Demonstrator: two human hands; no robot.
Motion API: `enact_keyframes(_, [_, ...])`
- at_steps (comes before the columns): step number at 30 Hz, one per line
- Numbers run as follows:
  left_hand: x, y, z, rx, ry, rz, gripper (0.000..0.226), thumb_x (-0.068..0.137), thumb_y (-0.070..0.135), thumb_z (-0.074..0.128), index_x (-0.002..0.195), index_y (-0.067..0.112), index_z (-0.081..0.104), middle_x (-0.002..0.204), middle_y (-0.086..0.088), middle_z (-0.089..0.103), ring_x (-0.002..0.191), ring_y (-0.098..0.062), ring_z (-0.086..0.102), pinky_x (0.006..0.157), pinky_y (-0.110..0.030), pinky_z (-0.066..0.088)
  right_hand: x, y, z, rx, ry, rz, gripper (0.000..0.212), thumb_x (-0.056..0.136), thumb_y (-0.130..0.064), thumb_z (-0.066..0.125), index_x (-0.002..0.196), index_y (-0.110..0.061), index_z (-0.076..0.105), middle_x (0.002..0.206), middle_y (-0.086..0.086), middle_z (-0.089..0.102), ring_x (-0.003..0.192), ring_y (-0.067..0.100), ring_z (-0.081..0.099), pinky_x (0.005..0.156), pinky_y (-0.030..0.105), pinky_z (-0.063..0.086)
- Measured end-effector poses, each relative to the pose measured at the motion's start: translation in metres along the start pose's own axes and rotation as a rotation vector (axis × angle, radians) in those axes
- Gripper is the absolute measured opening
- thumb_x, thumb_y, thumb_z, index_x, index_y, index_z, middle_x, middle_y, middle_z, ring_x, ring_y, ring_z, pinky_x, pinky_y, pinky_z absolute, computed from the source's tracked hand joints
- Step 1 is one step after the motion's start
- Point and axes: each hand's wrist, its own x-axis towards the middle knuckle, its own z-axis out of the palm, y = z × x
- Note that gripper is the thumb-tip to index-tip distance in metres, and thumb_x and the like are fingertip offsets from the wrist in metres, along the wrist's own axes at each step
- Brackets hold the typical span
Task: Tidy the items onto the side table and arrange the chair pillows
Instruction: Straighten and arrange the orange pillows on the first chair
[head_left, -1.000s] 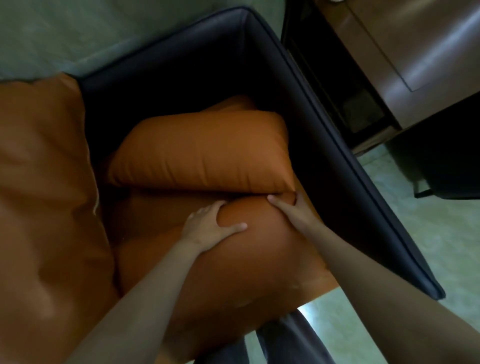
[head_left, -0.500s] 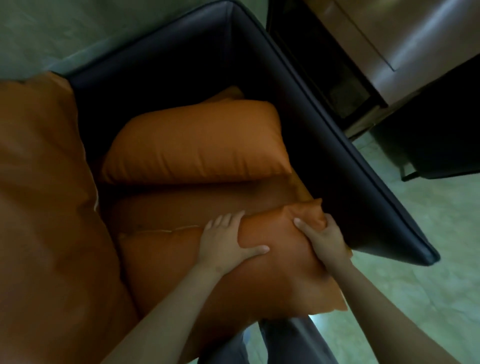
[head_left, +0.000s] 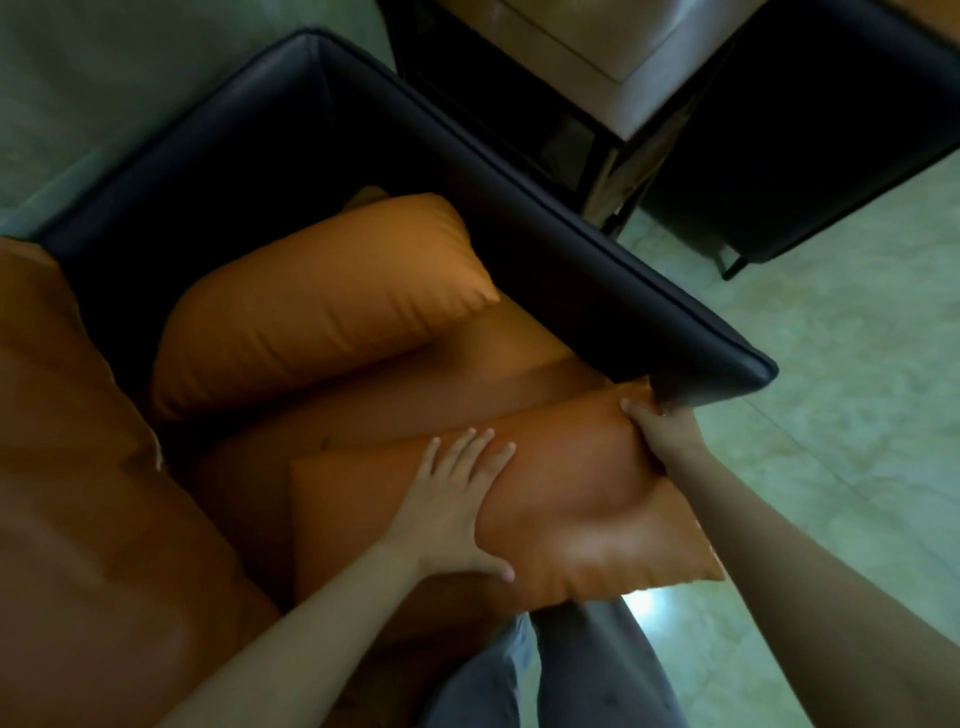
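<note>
1. Head view: the front pillow (head_left: 571, 519) lies tilted across the orange seat cushion (head_left: 467, 374), its near corner overhanging the seat edge.
2. The right hand (head_left: 660, 431) grips the pillow's far corner, just beside the end of the dark armrest (head_left: 571, 270).
3. The left hand (head_left: 457, 504) rests flat on its middle, fingers straight, thumb spread wide.
4. A second pillow (head_left: 322, 306) lies in the chair's back corner, apart.
5. A wooden side table (head_left: 597, 52) stands beyond the armrest.

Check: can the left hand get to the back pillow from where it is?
Probably yes. The left hand lies flat on the front pillow, and only bare seat separates it from the back pillow. Nothing stands in that path.
</note>
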Motion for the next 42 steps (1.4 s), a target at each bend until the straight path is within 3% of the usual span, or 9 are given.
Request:
enact_keyframes(5, [0.023, 0.004, -0.004, -0.036, -0.002, -0.022, 0.126, 0.053, 0.082, 0.063, 0.150, 0.038, -0.004, 0.161, 0.003, 0.004, 0.148, -0.018, 0.002, 0.120, -0.045, 0.001, -0.069, 0.025, 0.006, -0.446, -0.045, -0.562, 0.081, 0.072, -0.059, 0.065, 0.138, -0.018, 0.041, 0.143, 0.008, 0.041, 0.133, 0.026, 0.036, 0.107, 0.035, 0.027])
enact_keyframes(9, [0.027, -0.008, -0.013, -0.101, -0.028, -0.034, 0.123, 0.052, 0.080, 0.067, 0.149, 0.042, 0.003, 0.160, 0.007, 0.012, 0.147, -0.015, 0.011, 0.119, -0.041, 0.006, -0.118, 0.063, 0.025, -0.812, -0.206, -0.916, 0.104, 0.064, -0.079, 0.055, 0.149, -0.029, 0.020, 0.159, -0.002, 0.014, 0.147, 0.017, -0.002, 0.118, 0.048, 0.001])
enact_keyframes(12, [0.036, -0.014, -0.022, -0.146, -0.031, -0.049, 0.121, 0.050, 0.075, 0.073, 0.149, 0.042, 0.012, 0.158, 0.007, 0.020, 0.144, -0.015, 0.019, 0.118, -0.039, 0.015, -0.125, 0.071, 0.033, -0.957, -0.167, -1.030, 0.118, 0.055, -0.082, 0.062, 0.150, -0.026, 0.019, 0.158, 0.010, 0.017, 0.147, 0.028, 0.006, 0.114, 0.055, 0.005])
enact_keyframes(16, [0.049, -0.023, -0.039, -0.230, -0.068, -0.069, 0.118, 0.053, 0.066, 0.080, 0.150, 0.037, 0.017, 0.156, 0.005, 0.025, 0.142, -0.018, 0.025, 0.114, -0.035, 0.022, -0.106, 0.047, 0.048, -1.152, -0.140, -1.023, 0.136, 0.036, -0.069, 0.080, 0.149, -0.021, 0.022, 0.153, 0.022, 0.022, 0.142, 0.040, 0.018, 0.112, 0.060, 0.009])
enact_keyframes(21, [0.035, -0.022, -0.050, -0.214, 0.116, -0.143, 0.112, 0.059, 0.074, 0.068, 0.150, 0.029, 0.020, 0.156, 0.004, 0.025, 0.143, -0.015, 0.023, 0.117, -0.035, 0.020, -0.081, 0.006, 0.046, -1.159, -0.125, -1.111, 0.118, 0.040, -0.063, 0.080, 0.140, -0.014, 0.042, 0.140, 0.024, 0.045, 0.132, 0.040, 0.041, 0.112, 0.054, 0.020])
enact_keyframes(26, [-0.011, -0.022, -0.040, 0.064, 0.235, -0.230, 0.132, 0.046, 0.095, 0.042, 0.152, 0.027, 0.002, 0.161, -0.002, 0.009, 0.148, -0.020, 0.007, 0.119, -0.044, 0.009, -0.063, -0.061, 0.042, -1.132, -0.224, -1.064, 0.112, 0.061, -0.070, 0.068, 0.149, -0.024, 0.018, 0.154, 0.012, 0.027, 0.141, 0.028, 0.025, 0.119, 0.044, 0.010])
enact_keyframes(31, [0.014, -0.053, -0.076, -0.026, 0.197, -0.219, 0.121, 0.050, 0.083, 0.064, 0.150, 0.034, 0.016, 0.155, 0.006, 0.028, 0.141, -0.016, 0.026, 0.115, -0.037, 0.020, -0.070, -0.074, 0.040, -1.061, -0.098, -1.065, 0.104, 0.067, -0.075, 0.058, 0.149, -0.026, 0.016, 0.155, 0.006, 0.026, 0.143, 0.024, 0.019, 0.118, 0.048, 0.003])
enact_keyframes(34, [0.030, -0.072, -0.103, -0.122, 0.118, -0.183, 0.116, 0.047, 0.076, 0.073, 0.146, 0.037, 0.027, 0.150, 0.008, 0.037, 0.135, -0.017, 0.036, 0.110, -0.036, 0.028, -0.078, -0.080, 0.046, -1.174, -0.097, -1.019, 0.120, 0.061, -0.082, 0.057, 0.151, -0.020, 0.006, 0.157, 0.011, 0.015, 0.145, 0.030, 0.010, 0.117, 0.053, 0.000])
enact_keyframes(42, [0.053, -0.078, -0.134, -0.149, 0.059, -0.195, 0.105, 0.050, 0.071, 0.077, 0.141, 0.040, 0.035, 0.140, 0.008, 0.049, 0.127, -0.018, 0.046, 0.099, -0.038, 0.039, -0.063, -0.113, 0.041, -1.082, -0.123, -1.009, 0.092, 0.060, -0.074, 0.066, 0.131, -0.023, 0.038, 0.126, 0.005, 0.054, 0.118, 0.026, 0.047, 0.103, 0.038, 0.032])
